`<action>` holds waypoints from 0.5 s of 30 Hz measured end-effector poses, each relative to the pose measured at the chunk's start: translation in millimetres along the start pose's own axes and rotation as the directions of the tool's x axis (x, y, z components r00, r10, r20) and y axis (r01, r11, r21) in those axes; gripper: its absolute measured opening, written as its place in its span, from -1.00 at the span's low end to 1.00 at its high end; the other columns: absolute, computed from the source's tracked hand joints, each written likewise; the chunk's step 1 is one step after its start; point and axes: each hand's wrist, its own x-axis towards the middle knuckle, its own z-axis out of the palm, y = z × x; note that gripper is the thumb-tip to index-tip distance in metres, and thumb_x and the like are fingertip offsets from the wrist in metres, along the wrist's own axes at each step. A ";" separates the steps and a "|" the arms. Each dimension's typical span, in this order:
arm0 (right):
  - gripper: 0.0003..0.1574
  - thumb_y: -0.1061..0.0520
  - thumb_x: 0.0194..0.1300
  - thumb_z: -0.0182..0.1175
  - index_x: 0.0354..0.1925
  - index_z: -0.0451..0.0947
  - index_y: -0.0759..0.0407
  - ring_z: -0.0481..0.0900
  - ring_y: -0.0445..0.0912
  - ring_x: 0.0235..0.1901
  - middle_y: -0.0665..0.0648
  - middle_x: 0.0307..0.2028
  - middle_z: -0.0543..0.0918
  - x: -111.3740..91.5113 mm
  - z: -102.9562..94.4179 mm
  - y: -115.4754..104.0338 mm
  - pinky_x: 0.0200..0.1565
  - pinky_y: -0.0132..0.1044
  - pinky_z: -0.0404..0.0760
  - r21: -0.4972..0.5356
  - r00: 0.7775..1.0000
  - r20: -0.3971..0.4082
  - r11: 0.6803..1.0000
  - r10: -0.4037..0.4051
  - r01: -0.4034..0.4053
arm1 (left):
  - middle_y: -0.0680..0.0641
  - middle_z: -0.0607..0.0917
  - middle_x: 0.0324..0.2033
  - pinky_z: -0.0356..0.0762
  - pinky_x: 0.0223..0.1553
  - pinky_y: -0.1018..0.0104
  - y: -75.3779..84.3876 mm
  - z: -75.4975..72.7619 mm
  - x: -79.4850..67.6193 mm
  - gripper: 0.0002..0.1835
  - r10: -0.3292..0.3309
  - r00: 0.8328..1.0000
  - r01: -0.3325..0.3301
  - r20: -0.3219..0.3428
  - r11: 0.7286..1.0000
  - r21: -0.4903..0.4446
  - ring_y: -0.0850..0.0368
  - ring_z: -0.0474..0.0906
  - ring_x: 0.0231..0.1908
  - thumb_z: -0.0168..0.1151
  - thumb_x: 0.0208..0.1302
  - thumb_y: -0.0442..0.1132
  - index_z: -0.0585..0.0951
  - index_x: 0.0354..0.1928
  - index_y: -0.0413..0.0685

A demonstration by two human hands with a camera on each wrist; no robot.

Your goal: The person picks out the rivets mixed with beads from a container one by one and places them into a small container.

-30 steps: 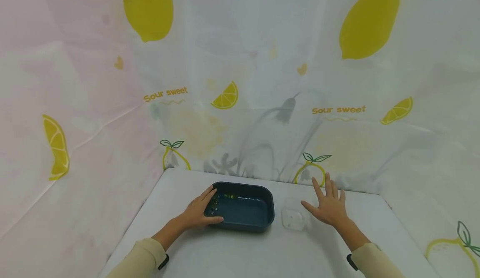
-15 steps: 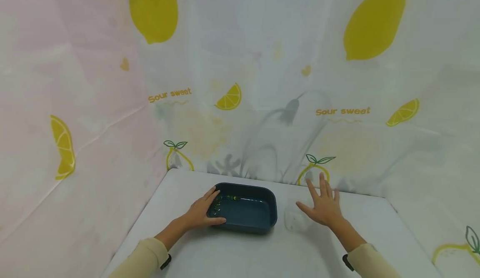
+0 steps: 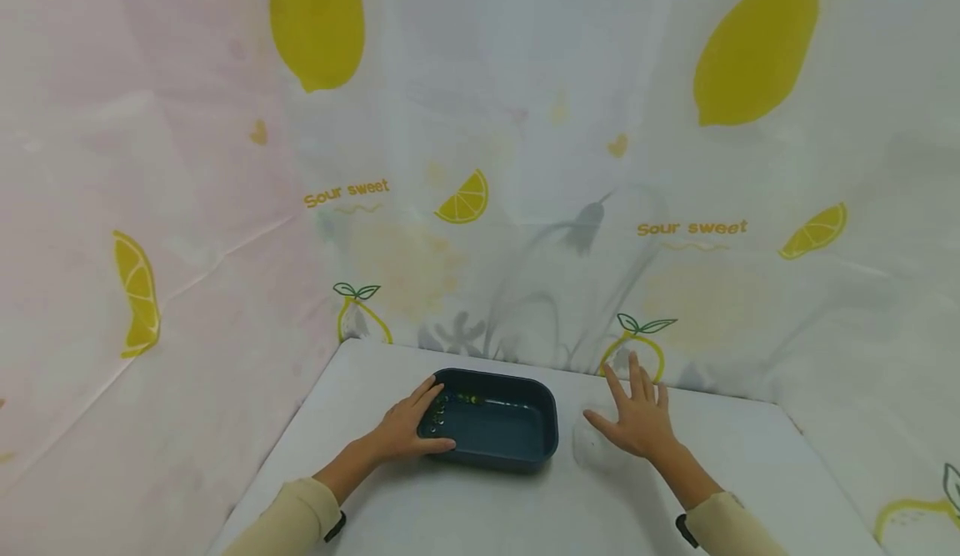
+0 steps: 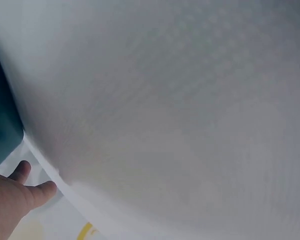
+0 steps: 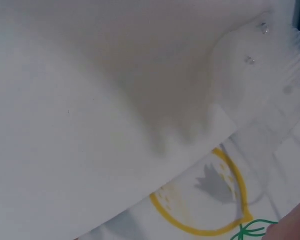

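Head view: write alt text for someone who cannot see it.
A person's left hand touches the left end of a dark blue dish holding small shiny bits; the right hand, fingers spread, is near a clear container. A lemon-print backdrop rises behind the white table.

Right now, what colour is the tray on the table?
Dark blue; the tray shows best in the head view.
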 end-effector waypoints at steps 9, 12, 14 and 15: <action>0.14 -0.45 0.18 0.20 0.51 0.13 0.07 0.01 0.36 0.45 0.44 0.52 -0.11 2.2 8.8 -11.8 0.30 0.45 0.02 -0.021 0.997 -0.028 0.997 -0.078 0.078 | -0.15 0.05 0.55 0.26 0.26 -0.35 2.2 -0.2 -1.4 0.12 0.004 1.000 -0.004 0.003 1.000 -0.006 -0.31 0.21 0.42 0.35 0.07 0.35 0.12 0.54 -0.04; 0.14 -0.45 0.18 0.19 0.52 0.12 0.04 0.01 0.36 0.45 0.43 0.53 -0.13 5.3 9.4 -17.6 0.31 0.45 0.00 -0.029 0.995 -0.025 0.995 -0.093 0.093 | -0.14 0.03 0.56 0.27 0.27 -0.32 2.5 -1.7 0.2 0.12 0.007 1.000 -0.007 0.009 1.000 0.000 -0.30 0.22 0.42 0.35 0.08 0.35 0.10 0.55 -0.01; 0.14 -0.46 0.19 0.18 0.53 0.10 0.03 -0.01 0.36 0.46 0.42 0.54 -0.16 8.0 10.2 -22.2 0.32 0.45 -0.01 -0.017 0.995 -0.015 0.995 -0.094 0.094 | -0.14 0.03 0.56 0.27 0.26 -0.32 1.5 -2.3 0.2 0.12 0.005 1.000 -0.005 0.013 1.000 0.001 -0.31 0.23 0.41 0.35 0.08 0.35 0.10 0.55 -0.01; 0.14 -0.47 0.20 0.17 0.53 0.08 0.02 -0.03 0.35 0.47 0.40 0.54 -0.18 9.2 10.5 -24.8 0.33 0.45 -0.03 -0.014 0.996 -0.003 0.996 -0.093 0.093 | -0.14 0.03 0.56 0.27 0.26 -0.33 0.7 -2.2 -0.4 0.12 0.003 1.000 -0.003 0.016 1.000 0.002 -0.31 0.22 0.41 0.35 0.08 0.35 0.10 0.55 -0.01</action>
